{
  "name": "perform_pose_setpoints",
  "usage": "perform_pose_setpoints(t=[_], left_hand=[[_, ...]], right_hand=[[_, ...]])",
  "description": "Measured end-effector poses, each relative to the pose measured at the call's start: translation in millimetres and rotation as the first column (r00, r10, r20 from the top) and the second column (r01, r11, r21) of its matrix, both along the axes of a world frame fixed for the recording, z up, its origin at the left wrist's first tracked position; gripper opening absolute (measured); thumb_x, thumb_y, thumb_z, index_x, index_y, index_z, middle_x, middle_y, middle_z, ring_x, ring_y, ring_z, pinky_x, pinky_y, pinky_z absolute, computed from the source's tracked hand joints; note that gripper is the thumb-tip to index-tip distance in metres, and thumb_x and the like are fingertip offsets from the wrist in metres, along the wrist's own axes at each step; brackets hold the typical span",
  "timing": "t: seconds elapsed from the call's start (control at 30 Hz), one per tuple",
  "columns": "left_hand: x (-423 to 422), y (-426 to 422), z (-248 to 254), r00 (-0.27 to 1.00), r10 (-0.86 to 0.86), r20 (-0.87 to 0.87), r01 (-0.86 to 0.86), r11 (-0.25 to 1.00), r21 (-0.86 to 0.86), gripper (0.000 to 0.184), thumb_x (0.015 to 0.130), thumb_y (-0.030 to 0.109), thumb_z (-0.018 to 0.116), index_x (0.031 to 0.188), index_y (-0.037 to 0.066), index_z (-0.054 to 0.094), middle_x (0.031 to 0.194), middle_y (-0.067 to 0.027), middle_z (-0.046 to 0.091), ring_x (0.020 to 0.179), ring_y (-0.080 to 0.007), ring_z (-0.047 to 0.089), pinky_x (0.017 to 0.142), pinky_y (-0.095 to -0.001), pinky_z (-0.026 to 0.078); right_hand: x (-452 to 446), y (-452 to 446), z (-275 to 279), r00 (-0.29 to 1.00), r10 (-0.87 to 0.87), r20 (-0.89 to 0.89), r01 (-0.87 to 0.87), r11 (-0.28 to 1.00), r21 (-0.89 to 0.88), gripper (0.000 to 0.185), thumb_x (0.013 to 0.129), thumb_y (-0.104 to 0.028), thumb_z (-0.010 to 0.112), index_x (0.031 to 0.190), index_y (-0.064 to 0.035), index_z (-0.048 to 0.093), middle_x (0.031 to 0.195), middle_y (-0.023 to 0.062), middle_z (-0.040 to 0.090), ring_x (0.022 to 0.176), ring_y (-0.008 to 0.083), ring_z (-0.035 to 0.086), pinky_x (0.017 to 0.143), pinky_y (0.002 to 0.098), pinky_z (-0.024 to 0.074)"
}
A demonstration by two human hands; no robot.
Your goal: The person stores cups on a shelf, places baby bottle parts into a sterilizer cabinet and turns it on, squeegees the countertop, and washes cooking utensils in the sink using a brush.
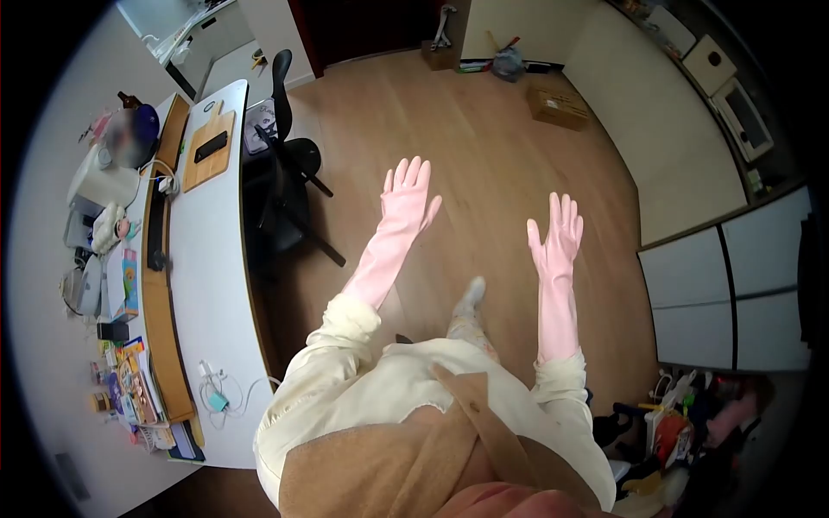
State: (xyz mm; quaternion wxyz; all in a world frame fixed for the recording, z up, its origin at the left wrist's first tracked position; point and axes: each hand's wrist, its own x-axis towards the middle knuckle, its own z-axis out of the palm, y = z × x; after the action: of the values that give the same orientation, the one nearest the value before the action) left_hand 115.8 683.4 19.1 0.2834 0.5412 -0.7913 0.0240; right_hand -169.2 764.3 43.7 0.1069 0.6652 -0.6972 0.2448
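- The left grip has its fingers extended, the thumb standing apart to the right, and nothing held in it; a pink left glove covers it.
- The right grip is likewise spread, with straight fingers, the thumb apart to the left and nothing held; a pink right glove covers it.
- Both gloves are on the hands, above the wooden floor, well apart from each other. Each reaches along the forearm to a cream sleeve; whether the cuffs run under the fabric, I cannot tell.
- Both look like thin rubber: light, soft and stretchy, with no stiffness of their own, so they probably follow each finger closely.
- Creases along the left forearm suggest some slack there; the right one looks smoother.
- The smooth surface likely drags when dry and turns slippery when wet.
- The fingertips are probably the weak spots: a sharp edge or a hard pinch could tear them.
- The best hold seems to be the cuff end beside the sleeve, taken with flat finger pads rather than nails.
- The black chair and the white counter stand left of the left grip, apart from it.
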Motion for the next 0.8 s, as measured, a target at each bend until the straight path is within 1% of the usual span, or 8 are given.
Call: perform_pose_setpoints(t=[0.1, 0.13, 0.2, 0.3, 0.4, 0.57, 0.67, 0.8], left_hand=[[-3.8, -91.5, -9.5, 0.998, -0.047, 0.028, 0.048, 0.998, -0.034, 0.064, 0.076, 0.025, 0.071, 0.131, 0.003, 0.046, 0.135, -0.0154, 0.047, 0.129, -0.0347, 0.04, 0.109, -0.0514, 0.032], [-4.5, -120.7, -6.4, 0.998, -0.038, 0.056, 0.042, 0.997, -0.062, 0.061, 0.076, 0.021, 0.071, 0.129, 0.001, 0.048, 0.133, -0.0144, 0.049, 0.127, -0.0339, 0.043, 0.108, -0.0482, 0.035], [-6.0, -177.7, -7.1, 0.998, 0.009, 0.064, -0.006, 0.999, -0.048, 0.061, 0.075, 0.019, 0.071, 0.128, 0.001, 0.048, 0.132, -0.0142, 0.05, 0.127, -0.0337, 0.044, 0.108, -0.0483, 0.035], [2.1, -255.2, 18.7, 0.995, 0.087, 0.059, -0.084, 0.995, -0.052, 0.058, 0.075, 0.016, 0.07, 0.127, 0.001, 0.049, 0.13, -0.0137, 0.052, 0.126, -0.0335, 0.044, 0.108, -0.0484, 0.036], [25.9, -311.0, 25.1, 0.979, 0.199, 0.038, -0.196, 0.977, -0.088, 0.056, 0.076, 0.015, 0.069, 0.126, 0.001, 0.05, 0.13, -0.0137, 0.052, 0.126, -0.034, 0.044, 0.108, -0.0479, 0.034], [93.0, -394.8, 5.9, 0.904, 0.424, 0.05, -0.419, 0.905, -0.077, 0.057, 0.076, 0.017, 0.068, 0.127, 0.002, 0.05, 0.131, -0.0154, 0.051, 0.127, -0.0341, 0.044, 0.108, -0.0477, 0.033], [145.8, -455.4, -8.2, 0.841, 0.54, 0.036, -0.535, 0.84, -0.096, 0.059, 0.073, 0.017, 0.071, 0.127, 0.002, 0.051, 0.128, -0.0156, 0.054, 0.123, -0.0352, 0.048, 0.106, -0.0487, 0.037], [220.7, -553.1, 14.0, 0.768, 0.641, 0.003, -0.64, 0.767, -0.052, 0.056, 0.073, 0.017, 0.07, 0.124, 0.003, 0.052, 0.126, -0.0139, 0.054, 0.123, -0.0348, 0.048, 0.105, -0.0477, 0.039]], right_hand=[[-18.7, -101.5, -4.3, 0.994, 0.111, -0.018, -0.111, 0.993, -0.025, 0.059, 0.085, -0.026, 0.065, 0.136, -0.0041, 0.046, 0.14, 0.0213, 0.047, 0.133, 0.036, 0.039, 0.113, 0.0462, 0.0259], [-24.4, -134.5, -3.1, 0.989, 0.143, -0.044, -0.145, 0.989, -0.038, 0.056, 0.084, -0.023, 0.066, 0.133, -0.0026, 0.048, 0.137, 0.0213, 0.049, 0.131, 0.0358, 0.042, 0.112, 0.0452, 0.0286], [-37.5, -210.5, -1.5, 0.974, 0.207, -0.093, -0.212, 0.976, -0.048, 0.053, 0.083, -0.02, 0.066, 0.13, -0.0007, 0.051, 0.133, 0.0213, 0.052, 0.128, 0.0358, 0.045, 0.11, 0.0439, 0.0317], [-34.6, -332.3, 15.7, 0.942, 0.317, -0.114, -0.325, 0.944, -0.059, 0.051, 0.081, -0.018, 0.067, 0.126, 0.0007, 0.054, 0.13, 0.0213, 0.055, 0.126, 0.0362, 0.047, 0.109, 0.0435, 0.0341], [6.2, -437.1, 34.7, 0.875, 0.471, -0.114, -0.479, 0.876, -0.053, 0.049, 0.08, -0.018, 0.067, 0.125, -0.0002, 0.055, 0.128, 0.0209, 0.056, 0.124, 0.0359, 0.048, 0.108, 0.0436, 0.0351], [107.4, -585.7, 16.7, 0.7, 0.704, -0.119, -0.709, 0.705, -0.002, 0.05, 0.08, -0.017, 0.067, 0.126, -0.0016, 0.055, 0.13, 0.0201, 0.055, 0.125, 0.0356, 0.047, 0.109, 0.0444, 0.0335], [162.9, -672.9, -0.2, 0.636, 0.764, -0.105, -0.766, 0.642, 0.029, 0.049, 0.08, -0.019, 0.065, 0.124, -0.0016, 0.055, 0.13, 0.0194, 0.054, 0.126, 0.0355, 0.046, 0.109, 0.0449, 0.0321], [218.2, -795.9, -1.2, 0.633, 0.771, -0.066, -0.77, 0.636, 0.045, 0.048, 0.079, -0.018, 0.064, 0.123, -0.0012, 0.055, 0.132, 0.0187, 0.053, 0.126, 0.0346, 0.045, 0.109, 0.0444, 0.0315]])
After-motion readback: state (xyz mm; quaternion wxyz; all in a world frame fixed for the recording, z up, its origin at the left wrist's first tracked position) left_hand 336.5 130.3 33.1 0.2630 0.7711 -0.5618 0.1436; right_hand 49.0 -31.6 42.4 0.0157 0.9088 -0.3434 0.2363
